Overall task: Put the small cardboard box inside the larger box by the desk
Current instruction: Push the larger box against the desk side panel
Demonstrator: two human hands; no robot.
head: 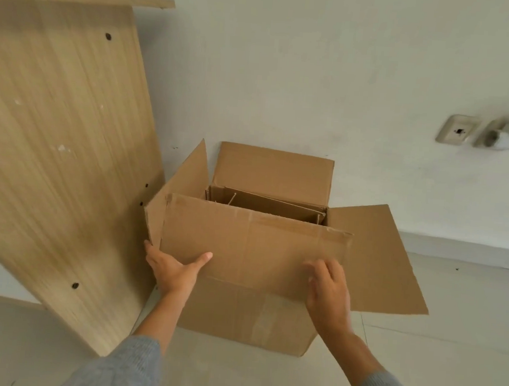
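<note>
The larger cardboard box [248,313] stands on the floor beside the desk's wooden side panel [60,149], its top flaps open. Its near flap [252,247] stands up towards me. My left hand [172,270] grips that flap's lower left corner, thumb on the front and fingers behind. My right hand [328,288] rests against the flap's right part with bent fingers, slightly blurred. Over the flap's top edge I see brown cardboard inside the box, apparently the small cardboard box [270,204]; most of it is hidden.
The right flap [375,255] lies spread outwards, the back flap [272,173] leans on the white wall, and the left flap [184,188] stands by the desk panel. Wall sockets [458,128] with a plugged-in cable sit at the right. The floor is pale tile.
</note>
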